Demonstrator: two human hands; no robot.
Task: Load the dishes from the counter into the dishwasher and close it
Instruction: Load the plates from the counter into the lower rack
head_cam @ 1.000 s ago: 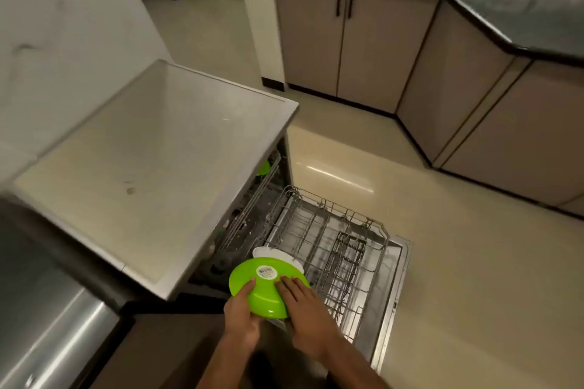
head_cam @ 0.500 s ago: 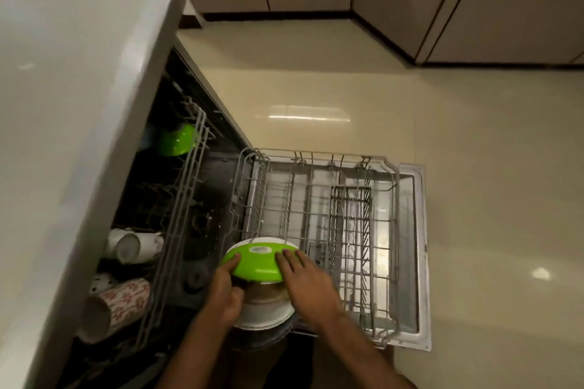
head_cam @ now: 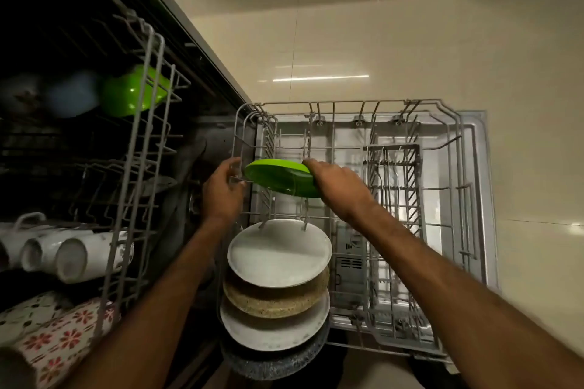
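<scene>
A green plate (head_cam: 278,178) is being held tilted above the left side of the pulled-out lower rack (head_cam: 458,167) of the dishwasher (head_cam: 196,50). It is being gripped at its right edge by the right hand (head_cam: 343,191), with the fingers curled round the rim. The left hand (head_cam: 222,191) is being held at the plate's left edge, fingers curled beside the rack's rim wire; whether wire or plate is being pinched cannot be told. Nearer the camera, four plates are being held upright in one row of that rack: a white plate (head_cam: 278,254), a tan speckled plate (head_cam: 271,301), a second white plate (head_cam: 268,330) and a dark grey plate (head_cam: 271,363). In the upper rack (head_cam: 139,167), to the left, a green bowl (head_cam: 132,90), white mugs (head_cam: 72,257) and a flowered mug (head_cam: 63,338) are being carried.
</scene>
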